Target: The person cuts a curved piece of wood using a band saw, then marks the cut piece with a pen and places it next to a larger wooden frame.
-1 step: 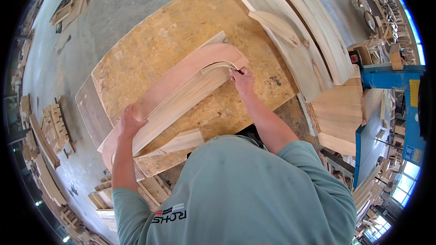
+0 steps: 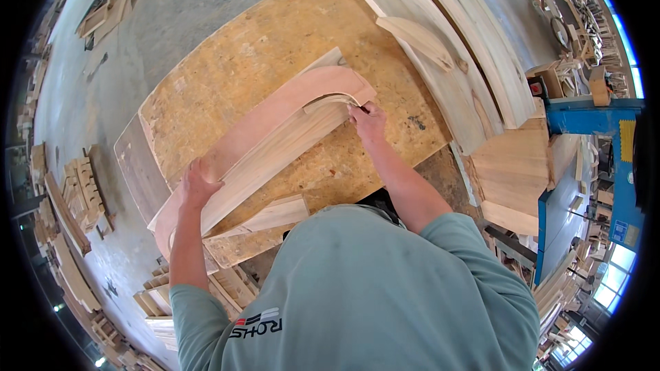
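A long, curved pinkish template (image 2: 275,99) lies flat over a pale wooden board (image 2: 289,139) on the worn yellow-brown tabletop (image 2: 227,48). My left hand (image 2: 198,184) rests on the template's near-left part, thumb stretched apart from the fingers, which lie flat over it. At the far right end, my right hand (image 2: 368,122) is closed in a pinch on a thin dark pencil-like tool (image 2: 362,107). Its tip is at the template's inner edge, beside a narrow pale curved strip (image 2: 328,100). The fingers partly hide the tool.
Long pale planks (image 2: 447,48) run along the table's right side, with a short pointed wood piece (image 2: 416,40) on them. A tapered offcut (image 2: 271,215) lies close to my body. A blue machine frame (image 2: 584,120) stands at right. Stacked wood parts (image 2: 82,192) sit on the floor at left.
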A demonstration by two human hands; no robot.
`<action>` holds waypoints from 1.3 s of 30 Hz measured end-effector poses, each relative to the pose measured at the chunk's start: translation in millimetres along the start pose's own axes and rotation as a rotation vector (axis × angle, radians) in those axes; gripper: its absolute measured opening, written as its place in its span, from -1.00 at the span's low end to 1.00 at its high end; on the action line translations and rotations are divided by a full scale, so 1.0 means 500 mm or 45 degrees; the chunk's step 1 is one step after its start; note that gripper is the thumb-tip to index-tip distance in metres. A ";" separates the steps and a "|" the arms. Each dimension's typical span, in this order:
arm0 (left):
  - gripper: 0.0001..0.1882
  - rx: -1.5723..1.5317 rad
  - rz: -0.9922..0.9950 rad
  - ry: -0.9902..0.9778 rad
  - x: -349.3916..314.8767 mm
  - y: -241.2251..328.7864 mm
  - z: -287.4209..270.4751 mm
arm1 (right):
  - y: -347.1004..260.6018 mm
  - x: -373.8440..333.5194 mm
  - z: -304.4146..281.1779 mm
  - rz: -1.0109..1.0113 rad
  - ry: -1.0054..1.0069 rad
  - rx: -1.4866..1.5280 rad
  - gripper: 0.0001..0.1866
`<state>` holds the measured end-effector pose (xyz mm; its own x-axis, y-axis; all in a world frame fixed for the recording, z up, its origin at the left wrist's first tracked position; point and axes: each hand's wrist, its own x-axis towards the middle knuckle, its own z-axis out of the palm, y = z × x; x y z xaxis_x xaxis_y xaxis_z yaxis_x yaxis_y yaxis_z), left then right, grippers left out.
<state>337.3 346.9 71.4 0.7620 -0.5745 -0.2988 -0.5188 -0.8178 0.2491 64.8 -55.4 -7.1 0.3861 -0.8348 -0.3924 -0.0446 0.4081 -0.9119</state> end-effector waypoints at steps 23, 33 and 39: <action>-0.65 -2.601 -0.410 -0.959 -0.225 0.605 0.151 | -0.142 -0.340 -0.232 -0.273 -0.024 -0.243 -0.67; -0.69 -2.353 -0.093 -0.964 -0.332 0.802 0.184 | -0.149 -0.434 -0.495 -0.413 -0.033 -0.118 -0.58; -0.56 -2.138 -0.166 -0.918 -0.433 0.948 0.236 | -0.183 -0.485 -0.681 -0.276 0.009 -0.209 -0.64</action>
<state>-119.2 79.5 145.4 0.2297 -0.7900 -0.5684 0.7606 -0.2187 0.6113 -338.6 -16.3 130.3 0.3962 -0.8990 -0.1863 -0.1109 0.1546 -0.9817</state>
